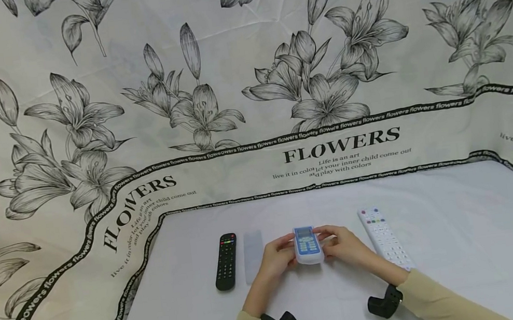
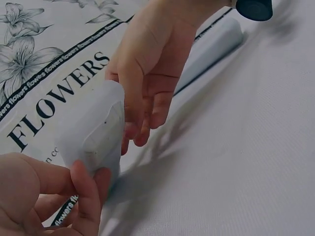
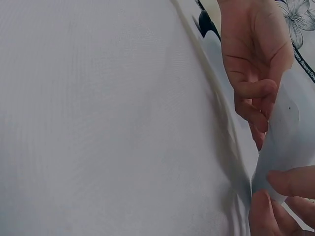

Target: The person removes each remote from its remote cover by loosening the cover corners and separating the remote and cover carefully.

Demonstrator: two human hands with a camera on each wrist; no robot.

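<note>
A small white remote with a blue face (image 1: 307, 243) is held up between both hands, its screen and keys facing the head camera. The left hand (image 1: 277, 257) pinches its left side, and the right hand (image 1: 342, 245) grips its right side. In the left wrist view the white back of the remote (image 2: 93, 128) shows, with the left hand (image 2: 54, 196) at its lower end and the right hand (image 2: 152, 64) at the far side. The right wrist view has the pale casing (image 3: 290, 128) between the right hand (image 3: 285, 201) and the left hand (image 3: 256, 49).
A black remote (image 1: 226, 262) lies on the left of the white table (image 1: 457, 243), with a translucent flat sleeve (image 1: 253, 257) beside it. A long white remote (image 1: 385, 237) lies at the right, partly behind the right forearm. Flower-printed cloth (image 1: 211, 180) hangs behind.
</note>
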